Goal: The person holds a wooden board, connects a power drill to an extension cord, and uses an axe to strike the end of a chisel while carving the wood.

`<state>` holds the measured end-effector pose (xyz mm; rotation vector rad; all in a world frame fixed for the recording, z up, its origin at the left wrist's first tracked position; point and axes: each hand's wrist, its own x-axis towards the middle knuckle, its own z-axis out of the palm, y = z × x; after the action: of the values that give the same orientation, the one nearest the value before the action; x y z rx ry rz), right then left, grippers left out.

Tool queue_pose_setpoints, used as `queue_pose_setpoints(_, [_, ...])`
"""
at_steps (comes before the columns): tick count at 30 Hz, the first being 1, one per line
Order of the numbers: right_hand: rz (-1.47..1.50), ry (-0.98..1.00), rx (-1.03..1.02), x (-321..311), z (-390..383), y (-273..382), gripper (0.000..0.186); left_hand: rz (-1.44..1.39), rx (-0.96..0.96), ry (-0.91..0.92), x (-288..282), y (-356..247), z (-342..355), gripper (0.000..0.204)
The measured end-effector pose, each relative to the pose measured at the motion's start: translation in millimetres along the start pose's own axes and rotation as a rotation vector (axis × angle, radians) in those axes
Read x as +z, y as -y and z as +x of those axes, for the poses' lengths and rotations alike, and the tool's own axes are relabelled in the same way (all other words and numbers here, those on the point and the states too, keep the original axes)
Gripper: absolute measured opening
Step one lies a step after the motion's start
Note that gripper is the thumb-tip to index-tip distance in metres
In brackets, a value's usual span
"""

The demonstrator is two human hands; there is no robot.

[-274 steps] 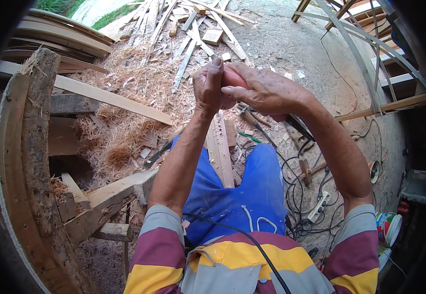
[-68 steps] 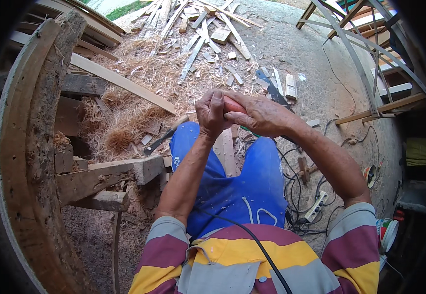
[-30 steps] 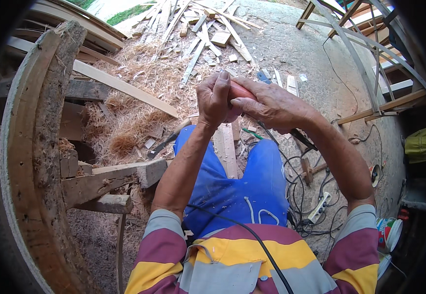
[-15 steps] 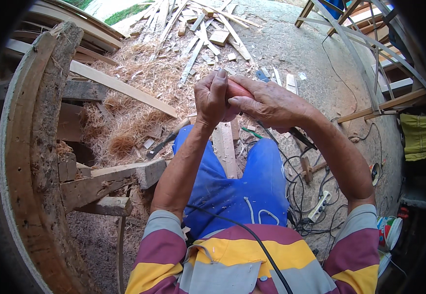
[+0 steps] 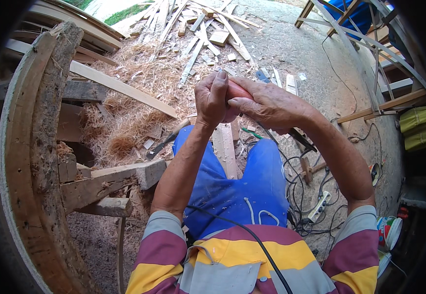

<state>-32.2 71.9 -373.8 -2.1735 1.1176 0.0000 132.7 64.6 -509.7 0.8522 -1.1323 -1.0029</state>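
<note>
Both my hands are raised in front of me, above my knees, closed around one rounded, smooth, reddish-orange object (image 5: 239, 90). My left hand (image 5: 212, 95) wraps its left end, thumb pointing up. Over its right side lies my right hand (image 5: 267, 104), fingers mostly hidden and thumb across the near face. Most of the object is covered by the hands, so its kind cannot be made out. A black cord or strip (image 5: 302, 139) shows below my right wrist. Under the hands, a pale wooden board (image 5: 226, 149) runs between my blue-trousered legs.
A chisel-like tool with a wooden handle (image 5: 176, 132) lies left of my knee. Large rough timbers (image 5: 41, 147) stand at the left. Shavings (image 5: 124, 112) and wood offcuts (image 5: 218, 36) cover the ground ahead. Tangled black cords and a white power strip (image 5: 319, 206) lie at the right.
My hands and the reddish-orange object stay almost still. At the far right, the yellow-green cloth has shifted, and more blue fabric shows behind the frame at the upper right.
</note>
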Motion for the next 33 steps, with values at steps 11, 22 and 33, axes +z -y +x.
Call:
queue_pose_setpoints(11, [-0.072, -0.003, -0.029, 10, 7, -3, 0.065, 0.003, 0.054, 0.038, -2, -10, 0, 0.057])
queue_pose_setpoints(22, [-0.047, -0.015, -0.023, 14, -2, -2, 0.066, 0.073, 0.074, 0.018, -8, 11, -7, 0.056])
queue_pose_setpoints(33, [0.009, -0.011, -0.02, 30, 6, -16, 0.065, 0.004, 0.009, -0.007, -5, 14, -17, 0.045])
